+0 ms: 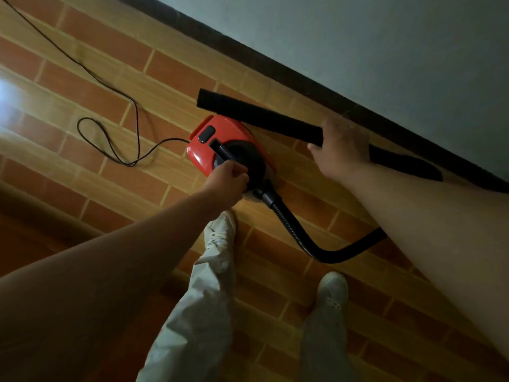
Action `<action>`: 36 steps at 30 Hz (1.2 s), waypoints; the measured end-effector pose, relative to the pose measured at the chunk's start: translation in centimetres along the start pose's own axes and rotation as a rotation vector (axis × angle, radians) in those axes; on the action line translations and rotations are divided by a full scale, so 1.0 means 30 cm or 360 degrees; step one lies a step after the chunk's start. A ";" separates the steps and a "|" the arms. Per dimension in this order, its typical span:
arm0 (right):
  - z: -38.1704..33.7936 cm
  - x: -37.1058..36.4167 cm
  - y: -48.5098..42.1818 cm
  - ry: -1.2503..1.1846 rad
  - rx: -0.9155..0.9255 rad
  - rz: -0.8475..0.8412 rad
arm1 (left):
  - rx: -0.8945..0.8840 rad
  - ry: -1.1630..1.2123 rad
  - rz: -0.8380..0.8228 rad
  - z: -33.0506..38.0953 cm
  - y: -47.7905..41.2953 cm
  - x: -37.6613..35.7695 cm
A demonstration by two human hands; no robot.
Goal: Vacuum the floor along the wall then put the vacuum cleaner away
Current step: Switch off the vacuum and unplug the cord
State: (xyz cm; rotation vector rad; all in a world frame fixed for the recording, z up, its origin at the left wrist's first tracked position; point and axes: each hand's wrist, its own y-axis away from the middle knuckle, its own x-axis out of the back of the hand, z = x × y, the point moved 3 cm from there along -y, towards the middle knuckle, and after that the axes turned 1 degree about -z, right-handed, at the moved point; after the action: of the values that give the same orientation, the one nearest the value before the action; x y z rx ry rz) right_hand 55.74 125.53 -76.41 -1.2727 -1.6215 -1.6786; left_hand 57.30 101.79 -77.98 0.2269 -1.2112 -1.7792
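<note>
The red canister vacuum cleaner (220, 133) sits at the centre of the view, just short of the wall (385, 37). Its long axis runs from 11 o'clock to 5 o'clock, roughly parallel to the dark baseboard (275, 64). The shell is glossy red plastic with a rounded black dome, and a black rectangular switch (206, 134) sits near the 11 o'clock end.

The left hand (228, 183) has its fingers curled tight round the black carrying handle (220, 151). A ribbed black hose (297, 232) leaves the 5 o'clock end and loops toward 4 o'clock, passing behind the right forearm.

The right hand (341, 150) is wrapped round a matte black rigid tube (256, 111). The tube lies between the canister and the baseboard, running from 10 o'clock to 4 o'clock. Its far end is cut square, and its near end tapers to a slanted nozzle (407, 165).

A thin black power cord (110, 133) trails from the canister toward 10 o'clock, coiling once on the floor (82, 86). The floor is patterned in orange bricks with pale wood-grain bands. Pale shoes (220, 230) stand at 6 o'clock.
</note>
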 end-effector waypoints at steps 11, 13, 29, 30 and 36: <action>-0.220 -0.033 -0.137 0.0129 -0.0136 -0.0133 | -0.0224 -0.0393 0.0105 -0.078 -0.211 0.314; -0.252 -0.051 -0.170 0.0146 -0.0116 -0.0133 | -0.0207 -0.0506 0.0071 -0.096 -0.255 0.315; -0.369 -0.256 -0.326 0.0123 -0.0066 -0.0302 | -0.0005 -0.0585 -0.0282 -0.159 -0.480 0.229; -0.373 -0.261 -0.332 0.0112 -0.0067 -0.0315 | -0.0007 -0.0588 -0.0294 -0.159 -0.483 0.232; -0.396 -0.287 -0.342 0.0100 -0.0108 -0.0350 | 0.0012 -0.0786 -0.0318 -0.153 -0.489 0.231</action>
State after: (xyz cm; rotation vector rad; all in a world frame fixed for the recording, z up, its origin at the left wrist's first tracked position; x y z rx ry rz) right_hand 47.58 113.94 -87.36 -1.0931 -1.7324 -1.8993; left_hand 47.64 94.59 -89.77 -0.1008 -1.5841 -2.0782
